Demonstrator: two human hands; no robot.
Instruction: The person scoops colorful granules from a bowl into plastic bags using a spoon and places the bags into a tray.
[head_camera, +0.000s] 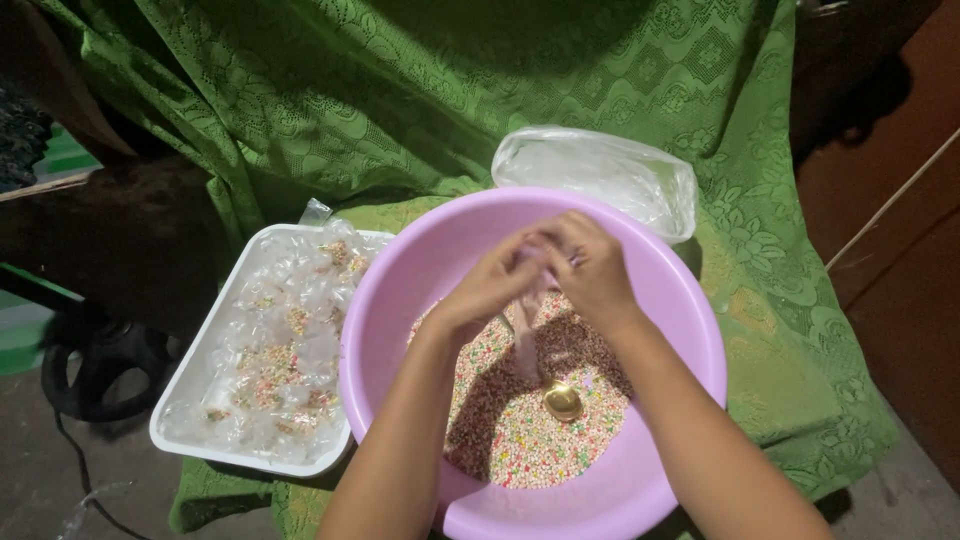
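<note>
In the head view, both hands meet over the middle of the frame, above a large pink basin (400, 300). The left hand (490, 285) and the right hand (592, 268) press their fingertips together around a small clear plastic packet (530, 320), which hangs down from the pinch toward the basin's contents. Both hands are clenched on the top of that packet; its lower end trails below the fingers, just above the grain.

The basin holds a bed of tiny multicoloured beads or grains (520, 430), pale with pink and green specks toward the lower middle and darker brown toward the right and lower left. A small gold-coloured spoon or scoop (563, 401) lies in the grains, below the hands.

At the left of the frame, touching the basin's side, a white rectangular tray (185, 400) is heaped with filled clear packets (285, 350). Behind the basin, at upper right of centre, lies a clear plastic bag (600, 175). Everything rests on a green lace-patterned cloth (780, 330) draped up the back.
</note>
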